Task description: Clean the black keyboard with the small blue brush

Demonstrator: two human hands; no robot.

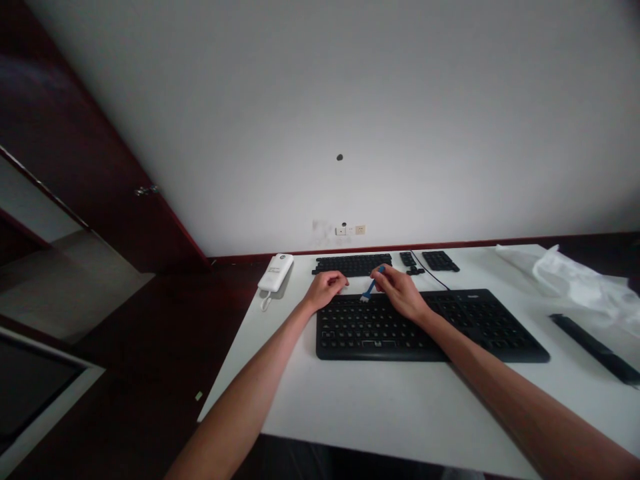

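a white desk (pixel 350 407) stands against a pale wall in a dim room. nearest lies a black keyboard (pixel 430 330) with its keycaps off. at its 12 o'clock edge the right hand (pixel 400 290) is closed on a small blue brush (pixel 371 285), bristles down on the top row. at 9 o'clock of the brush the left hand (pixel 325 288) rests loosely curled, holding nothing, at the keyboard's far left corner. beyond, rows of black keycaps (pixel 353 264), and at 10 o'clock a white power bank (pixel 276 272).

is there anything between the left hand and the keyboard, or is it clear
Nothing visible is in the way. The left hand rests at the far left corner of the keyboard, while the right hand holds a small blue brush over the top row.
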